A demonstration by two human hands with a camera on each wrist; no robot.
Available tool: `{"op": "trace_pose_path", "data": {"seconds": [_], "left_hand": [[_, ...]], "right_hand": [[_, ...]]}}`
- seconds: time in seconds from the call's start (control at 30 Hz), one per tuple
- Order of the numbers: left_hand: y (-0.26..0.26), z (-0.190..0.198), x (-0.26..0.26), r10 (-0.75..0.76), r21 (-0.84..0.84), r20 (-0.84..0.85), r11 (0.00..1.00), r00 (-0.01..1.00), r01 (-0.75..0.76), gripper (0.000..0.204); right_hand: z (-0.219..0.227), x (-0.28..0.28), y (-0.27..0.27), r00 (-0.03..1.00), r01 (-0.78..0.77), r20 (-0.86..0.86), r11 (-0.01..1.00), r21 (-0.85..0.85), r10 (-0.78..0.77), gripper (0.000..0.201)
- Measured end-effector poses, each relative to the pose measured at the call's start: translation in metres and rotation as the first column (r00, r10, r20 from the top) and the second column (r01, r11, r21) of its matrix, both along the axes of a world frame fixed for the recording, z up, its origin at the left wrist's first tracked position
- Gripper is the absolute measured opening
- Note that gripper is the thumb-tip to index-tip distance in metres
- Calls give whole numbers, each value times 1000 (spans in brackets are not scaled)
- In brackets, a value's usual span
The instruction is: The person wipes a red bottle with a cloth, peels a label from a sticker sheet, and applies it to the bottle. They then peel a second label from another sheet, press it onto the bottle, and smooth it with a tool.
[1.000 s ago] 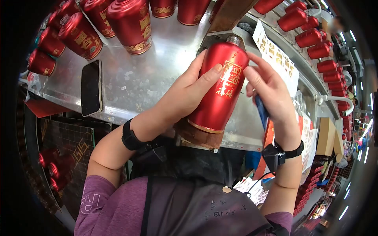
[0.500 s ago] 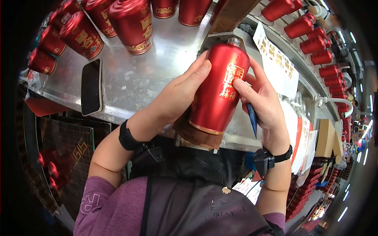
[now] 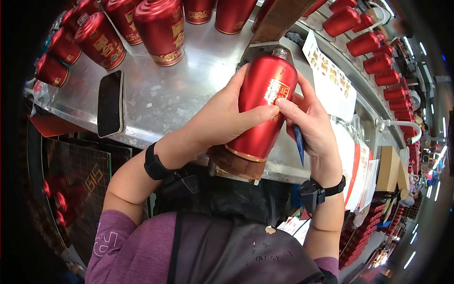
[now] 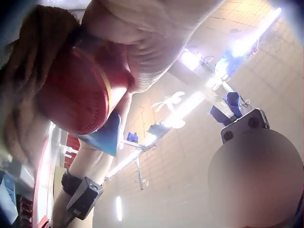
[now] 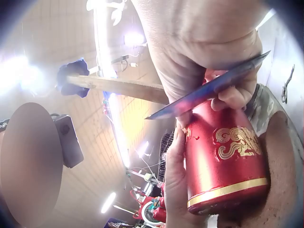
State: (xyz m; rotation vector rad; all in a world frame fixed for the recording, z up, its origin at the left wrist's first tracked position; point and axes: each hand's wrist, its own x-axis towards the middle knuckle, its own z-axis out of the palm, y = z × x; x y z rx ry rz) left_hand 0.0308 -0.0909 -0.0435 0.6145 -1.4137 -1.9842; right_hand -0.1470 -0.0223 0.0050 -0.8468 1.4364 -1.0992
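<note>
A red bottle (image 3: 257,132) with a clear glass neck and gold lettering (image 3: 280,89) lies tilted on a brown cloth-covered rest (image 3: 232,160). My left hand (image 3: 227,111) grips its left side, thumb laid across the front below the square gold label. At the right side my right hand (image 3: 309,120) has its thumb tip on the label's lower edge. A thin, pointed blue blade (image 5: 209,90) is tucked under that hand's curled fingers, crossing over the bottle (image 5: 223,161) in the right wrist view. The left wrist view shows the bottle's round base (image 4: 76,95).
Several red bottles (image 3: 158,33) stand at the back left of the metal table (image 3: 156,99). A phone (image 3: 110,104) lies near its front edge. Right of the bottle are a sheet of gold labels (image 3: 331,75) and a shelf row of red bottles (image 3: 364,44).
My right hand has moved inward, its thumb coming from the bottle's right edge onto the label. My left thumb has lifted from beside the label and come down lower across the front.
</note>
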Motion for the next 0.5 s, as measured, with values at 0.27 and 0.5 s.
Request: {"op": "trace_pose_path", "data": {"seconds": [0.27, 0.5], "left_hand": [[2, 4, -2, 6, 181, -81, 983, 997, 9, 69], [-2, -6, -6, 84, 103, -20, 991, 996, -82, 64]], "right_hand": [[-1, -2, 2, 999, 26, 33, 1000, 2, -26, 90], [-2, 2, -6, 1000, 19, -3, 1000, 11, -18, 93]]}}
